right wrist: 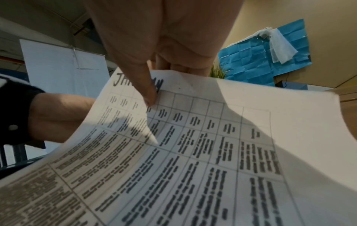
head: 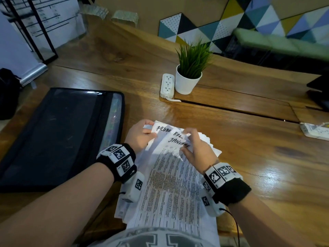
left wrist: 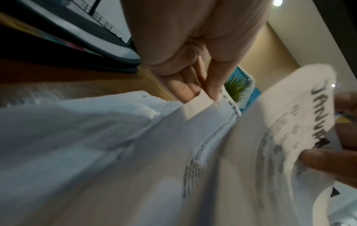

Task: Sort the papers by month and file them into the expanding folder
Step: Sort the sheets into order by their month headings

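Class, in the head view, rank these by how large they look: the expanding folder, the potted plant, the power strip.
1. expanding folder
2. potted plant
3. power strip
The folder lies nearer the camera, which exaggerates its lead.

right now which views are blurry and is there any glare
Head view: mostly sharp, right hand slightly smeared, glare on the table. Left wrist view: papers heavily blurred, January sheet smeared. Right wrist view: the sheet's table legible, far edge soft.

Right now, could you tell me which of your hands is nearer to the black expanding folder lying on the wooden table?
Left. The left hand pinches the papers' far corner, just beside the black expanding folder; the right hand holds the January sheet farther from it.
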